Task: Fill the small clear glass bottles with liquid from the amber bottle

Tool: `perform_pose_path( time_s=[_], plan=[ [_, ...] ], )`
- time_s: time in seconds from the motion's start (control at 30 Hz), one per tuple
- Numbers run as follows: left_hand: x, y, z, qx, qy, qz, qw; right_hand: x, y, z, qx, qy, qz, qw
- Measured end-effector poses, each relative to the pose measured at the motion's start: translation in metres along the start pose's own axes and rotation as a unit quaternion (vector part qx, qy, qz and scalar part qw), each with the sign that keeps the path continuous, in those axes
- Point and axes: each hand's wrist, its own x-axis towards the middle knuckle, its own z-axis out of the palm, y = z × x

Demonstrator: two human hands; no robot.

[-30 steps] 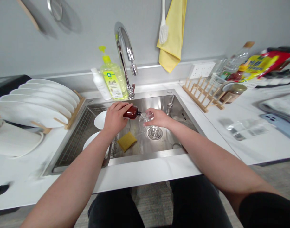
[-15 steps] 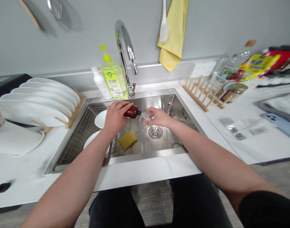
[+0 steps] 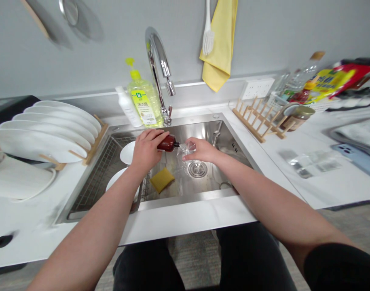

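Over the steel sink, my left hand is closed around a brown bottle, tipped nearly level with its black neck pointing right. My right hand grips a clear, shiny plastic piece right at the bottle's mouth; whether it is a cup or a wrapper I cannot make out. Below the hands, a yellow sponge lies on the sink floor, left of the drain. White dishes sit in the wire rack at the sink's left, partly hidden by my left arm.
Behind the sink stand a chrome faucet, a yellow-green dish soap bottle and a white bottle. White plates fill a wooden rack on the left. An unfilled-looking wooden rack, a jar and a phone are on the right.
Both hands stay almost in place, holding the bottle and the clear plastic piece together. The view has shifted very slightly.
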Motion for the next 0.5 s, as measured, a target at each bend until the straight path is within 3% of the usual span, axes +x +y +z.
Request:
perform_pose_path(
  time_s=[0.5],
  plan=[
    [-0.0003,0.0038,-0.0029,-0.003,-0.004,-0.007,1.000,-0.0002,0.0017,0.0009,-0.005,0.003,-0.003,1.000]
  ],
)
